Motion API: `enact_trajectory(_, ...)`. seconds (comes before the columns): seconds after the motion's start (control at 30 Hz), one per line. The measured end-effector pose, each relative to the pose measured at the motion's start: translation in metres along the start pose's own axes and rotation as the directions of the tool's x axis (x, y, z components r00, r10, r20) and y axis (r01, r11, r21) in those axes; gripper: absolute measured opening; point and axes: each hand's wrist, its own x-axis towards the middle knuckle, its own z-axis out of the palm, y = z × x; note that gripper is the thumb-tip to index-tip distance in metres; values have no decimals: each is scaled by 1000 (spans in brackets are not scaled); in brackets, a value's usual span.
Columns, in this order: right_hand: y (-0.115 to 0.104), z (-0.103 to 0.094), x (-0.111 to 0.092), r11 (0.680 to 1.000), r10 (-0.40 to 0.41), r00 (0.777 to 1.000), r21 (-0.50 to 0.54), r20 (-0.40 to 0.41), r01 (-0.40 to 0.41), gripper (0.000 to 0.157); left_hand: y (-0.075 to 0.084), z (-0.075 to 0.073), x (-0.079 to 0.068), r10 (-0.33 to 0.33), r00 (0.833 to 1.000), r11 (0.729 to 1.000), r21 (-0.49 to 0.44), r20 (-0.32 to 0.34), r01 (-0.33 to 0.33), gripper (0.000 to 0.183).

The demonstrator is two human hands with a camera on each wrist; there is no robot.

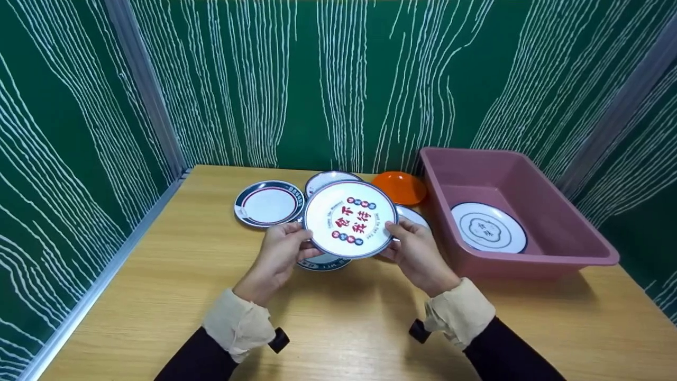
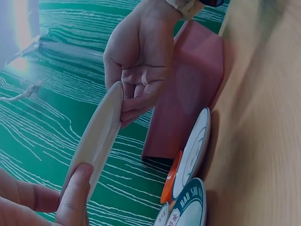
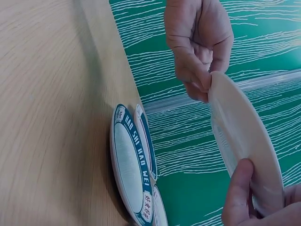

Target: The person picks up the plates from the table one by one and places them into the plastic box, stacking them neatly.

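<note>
Both hands hold a white plate point(image 1: 351, 219) with a blue rim and red characters, lifted above the table and tilted toward the head camera. My left hand point(image 1: 277, 259) pinches its left edge between thumb and fingers. On the opposite edge, my right hand point(image 1: 420, 256) pinches it the same way. The wrist views show the held plate point(image 2: 96, 136) nearly edge-on. Beneath it, a green-rimmed plate point(image 1: 323, 263) lies on the table, mostly hidden in the head view; its lettered rim shows in the right wrist view.
Another green-rimmed plate point(image 1: 270, 205) lies to the left. Behind the held plate are a white plate point(image 1: 328, 179) and an orange plate point(image 1: 399, 188); one more white plate point(image 1: 415, 216) is partly covered. A pink basin point(image 1: 534, 260) at right contains a white plate point(image 1: 489, 227). Green walls enclose the table point(image 1: 174, 264).
</note>
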Motion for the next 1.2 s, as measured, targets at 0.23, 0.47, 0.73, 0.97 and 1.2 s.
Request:
enact_trajectory(0.23,-4,-4,-4,999,9,1000,-35,-15,-10,39,-4,3,1,11,1000,1000,-15,-1,-11,30)
enact_trajectory(0.47,-19,-6,-10,996,-51,998,-77,-24,49,39,-4,2,5,39,998,998,48,46,-42,30)
enact_trajectory(0.73,-42,-24,-15,998,-53,994,-48,-96,49,18,-11,-13,26,30,998,986,163,-63,-19,27)
enact_trajectory(0.97,-69,-51,-23,997,-79,985,13,-153,82,23,-20,-31,45,2,987,945,324,-158,50,36)
enact_trajectory(1.2,-96,-82,-27,989,-121,968,60,-218,137,26,-24,-44,55,-21,984,898,428,-180,97,42)
